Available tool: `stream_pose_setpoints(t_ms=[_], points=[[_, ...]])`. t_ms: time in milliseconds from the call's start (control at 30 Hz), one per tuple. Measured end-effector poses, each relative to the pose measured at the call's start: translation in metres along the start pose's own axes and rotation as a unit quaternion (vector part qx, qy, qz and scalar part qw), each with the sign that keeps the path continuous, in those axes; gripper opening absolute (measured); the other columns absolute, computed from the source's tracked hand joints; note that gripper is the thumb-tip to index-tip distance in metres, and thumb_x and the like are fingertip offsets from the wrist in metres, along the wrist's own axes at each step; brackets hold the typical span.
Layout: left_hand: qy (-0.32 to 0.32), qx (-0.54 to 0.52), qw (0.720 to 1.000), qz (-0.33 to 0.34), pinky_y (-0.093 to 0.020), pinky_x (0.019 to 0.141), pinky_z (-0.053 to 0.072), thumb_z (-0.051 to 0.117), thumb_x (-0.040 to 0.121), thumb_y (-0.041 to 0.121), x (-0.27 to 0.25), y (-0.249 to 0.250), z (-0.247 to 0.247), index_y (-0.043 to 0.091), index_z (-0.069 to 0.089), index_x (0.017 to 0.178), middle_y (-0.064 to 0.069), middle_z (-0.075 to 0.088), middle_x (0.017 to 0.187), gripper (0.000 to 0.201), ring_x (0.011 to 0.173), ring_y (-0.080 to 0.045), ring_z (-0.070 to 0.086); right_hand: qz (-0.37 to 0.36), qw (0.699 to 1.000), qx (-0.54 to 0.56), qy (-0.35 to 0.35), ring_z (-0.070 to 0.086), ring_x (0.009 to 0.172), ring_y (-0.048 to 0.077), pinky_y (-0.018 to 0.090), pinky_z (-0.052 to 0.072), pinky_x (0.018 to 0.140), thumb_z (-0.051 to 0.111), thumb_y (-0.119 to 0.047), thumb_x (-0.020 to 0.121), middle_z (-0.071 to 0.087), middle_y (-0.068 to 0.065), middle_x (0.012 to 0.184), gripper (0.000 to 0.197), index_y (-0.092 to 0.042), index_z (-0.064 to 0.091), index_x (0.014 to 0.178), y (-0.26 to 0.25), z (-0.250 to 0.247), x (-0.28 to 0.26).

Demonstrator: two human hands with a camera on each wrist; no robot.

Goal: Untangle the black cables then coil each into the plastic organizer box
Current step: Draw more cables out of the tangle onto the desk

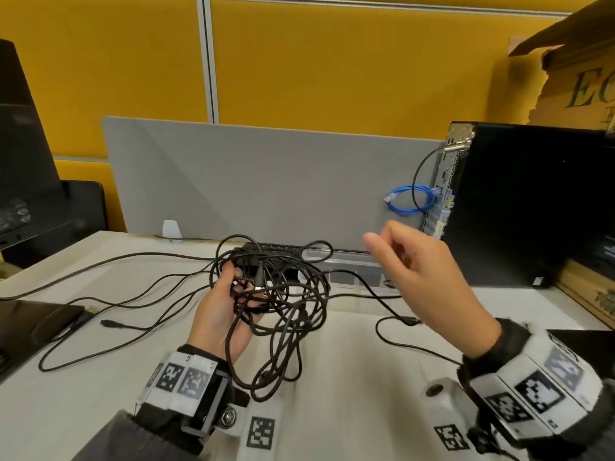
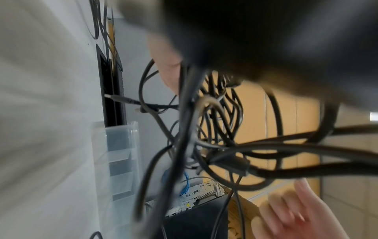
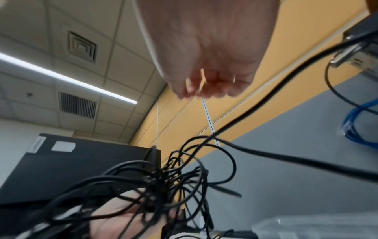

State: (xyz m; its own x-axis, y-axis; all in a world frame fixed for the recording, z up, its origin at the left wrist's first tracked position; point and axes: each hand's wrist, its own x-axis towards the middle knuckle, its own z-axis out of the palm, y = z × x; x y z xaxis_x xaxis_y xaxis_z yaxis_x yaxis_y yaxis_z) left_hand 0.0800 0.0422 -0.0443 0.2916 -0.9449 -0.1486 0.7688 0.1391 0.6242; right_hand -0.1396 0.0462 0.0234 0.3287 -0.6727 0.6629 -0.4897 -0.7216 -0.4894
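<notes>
A tangle of thin black cables (image 1: 283, 294) hangs over my left hand (image 1: 233, 287), which lies palm up above the table with its fingers curled into the knot. Loops droop toward my wrist, and loose ends trail left across the white table (image 1: 332, 377). The left wrist view shows the tangle (image 2: 214, 129) up close; the right wrist view shows the tangle (image 3: 163, 186) over my left palm (image 3: 122, 215). My right hand (image 1: 399, 257) is raised to the right of the tangle, fingers loosely curled, thumb out, nothing in it. The clear plastic organizer box (image 1: 349, 264) stands behind the tangle.
A black computer tower (image 1: 525, 207) with a blue network cable (image 1: 409, 201) stands at the right. A grey divider (image 1: 266, 181) closes off the back. A flat dark device (image 1: 33, 321) lies at the left edge, and a cable plug (image 1: 411, 320) lies under my right hand.
</notes>
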Motion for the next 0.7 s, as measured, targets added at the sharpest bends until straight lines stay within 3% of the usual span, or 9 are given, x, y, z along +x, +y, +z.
stream_pose_setpoints(t_ms=[33,100,200,267,333,400,467,567,700], points=[[0.005,-0.009,1.000,0.008,-0.013,0.039,0.042,0.042,0.097,0.034,0.000,0.001,0.000,0.017,0.047,0.072,0.003,0.043,0.060,0.031,0.038,-0.005,0.039,0.036,0.999,0.014,-0.028,0.040,0.052,0.006,0.015,0.036,0.054,0.045,-0.039,0.092,0.042,-0.007,0.054,0.041,-0.015,0.046,0.059,-0.003,0.000,-0.006],[0.012,-0.027,0.999,0.021,-0.018,0.040,0.047,0.041,0.098,0.034,0.000,0.000,0.000,0.016,0.047,0.075,0.001,0.043,0.067,0.029,0.039,-0.007,0.045,0.117,0.967,-0.046,-0.223,0.046,0.051,0.002,0.013,0.041,0.053,0.044,-0.042,0.094,0.053,-0.007,0.055,0.039,-0.020,0.055,0.064,-0.005,0.010,-0.015],[0.020,-0.032,0.998,0.047,-0.026,0.054,0.054,0.041,0.098,0.032,0.001,-0.007,0.003,0.017,0.048,0.077,0.002,0.049,0.069,0.027,0.048,-0.007,0.054,0.214,0.880,-0.001,-0.425,0.062,0.076,0.008,0.020,0.050,0.058,0.045,-0.043,0.095,0.068,-0.003,0.094,0.030,-0.020,0.055,0.112,0.004,0.041,-0.020],[0.014,-0.028,0.998,0.050,-0.035,0.079,0.054,0.041,0.098,0.033,0.002,-0.011,0.002,0.017,0.050,0.080,0.002,0.053,0.070,0.025,0.063,-0.010,0.061,0.282,0.847,0.162,-0.420,0.063,0.091,0.017,0.028,0.051,0.067,0.045,-0.024,0.098,0.067,0.003,0.104,0.019,-0.014,0.056,0.111,0.006,0.056,-0.019],[0.001,-0.030,0.998,0.046,-0.045,0.096,0.047,0.043,0.097,0.035,0.003,-0.012,0.000,0.016,0.052,0.085,-0.001,0.054,0.080,0.024,0.088,-0.018,0.058,0.346,0.783,0.346,-0.383,0.063,0.096,0.021,0.031,0.052,0.074,0.044,-0.008,0.097,0.068,0.004,0.099,0.021,-0.015,0.063,0.092,0.006,0.062,-0.016],[-0.004,-0.034,0.998,0.054,-0.044,0.089,0.051,0.041,0.097,0.036,0.001,-0.009,0.001,0.016,0.052,0.086,0.000,0.060,0.078,0.025,0.088,-0.019,0.060,0.393,0.713,0.480,-0.326,0.061,0.102,0.029,0.036,0.055,0.078,0.044,-0.004,0.096,0.064,0.009,0.095,0.019,-0.009,0.058,0.085,0.006,0.060,-0.014],[0.002,-0.032,0.997,0.076,-0.035,0.074,0.054,0.039,0.098,0.036,-0.001,-0.006,0.003,0.018,0.050,0.080,0.006,0.058,0.060,0.028,0.068,-0.011,0.059,0.422,0.680,0.544,-0.250,0.059,0.102,0.034,0.037,0.058,0.069,0.042,-0.003,0.096,0.055,0.016,0.093,0.017,-0.005,0.050,0.082,0.008,0.055,-0.014],[0.026,-0.029,0.993,0.114,-0.031,0.074,0.048,0.041,0.098,0.031,-0.004,0.003,0.004,0.020,0.045,0.072,0.008,0.045,0.053,0.028,0.050,-0.005,0.050,0.433,0.711,0.518,-0.199,0.063,0.088,0.028,0.037,0.059,0.070,0.046,-0.006,0.096,0.055,0.009,0.075,0.013,-0.007,0.050,0.083,0.015,0.043,-0.017],[0.053,-0.035,0.987,0.148,-0.033,0.074,0.046,0.047,0.095,0.025,-0.004,0.013,0.006,0.020,0.043,0.069,0.007,0.042,0.057,0.027,0.059,-0.008,0.046,0.434,0.753,0.462,-0.175,0.063,0.076,0.020,0.039,0.058,0.073,0.050,-0.010,0.094,0.056,0.005,0.072,0.007,-0.008,0.053,0.088,0.023,0.027,-0.017]])
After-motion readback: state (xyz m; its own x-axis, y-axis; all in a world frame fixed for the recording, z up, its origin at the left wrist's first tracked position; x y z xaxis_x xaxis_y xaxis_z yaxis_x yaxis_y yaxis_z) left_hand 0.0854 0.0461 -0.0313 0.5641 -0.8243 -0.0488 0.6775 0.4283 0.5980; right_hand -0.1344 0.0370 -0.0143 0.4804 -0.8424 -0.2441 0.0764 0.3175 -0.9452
